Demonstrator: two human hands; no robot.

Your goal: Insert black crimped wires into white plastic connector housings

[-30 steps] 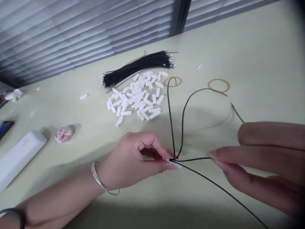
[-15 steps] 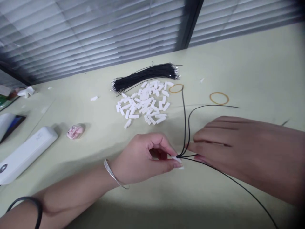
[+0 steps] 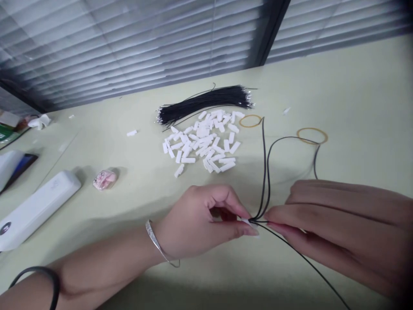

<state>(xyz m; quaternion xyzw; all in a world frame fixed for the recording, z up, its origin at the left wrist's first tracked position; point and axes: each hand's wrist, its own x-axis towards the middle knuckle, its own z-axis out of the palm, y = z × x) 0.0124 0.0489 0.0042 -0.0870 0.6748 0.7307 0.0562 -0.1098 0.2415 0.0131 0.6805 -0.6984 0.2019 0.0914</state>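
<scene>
Between the thumb and fingers of my left hand (image 3: 206, 217) is a small white connector housing (image 3: 246, 221), mostly covered by the fingertips. Several thin black wires (image 3: 263, 172) come out of its right end; two curve up and away, another runs down to the lower right. My right hand (image 3: 338, 228), just right of the housing, pinches a short visible stretch of one black wire between thumb and forefinger. Beyond the hands lies a loose pile of similar white housings (image 3: 203, 142). Behind that rests a bundle of black wires (image 3: 203, 103) with shiny metal ends.
Two yellow rubber bands (image 3: 312, 135) lie on the pale table (image 3: 361, 94). At left are a long white device (image 3: 40, 209), a small pink object (image 3: 105, 179) and crumpled white tissue (image 3: 39, 122). A window with blinds (image 3: 145, 38) borders the back.
The view has shifted slightly, so most things sit further right. My right hand has turned, and its thumb and forefinger now show pinched on a wire. My left hand keeps hold of the housing.
</scene>
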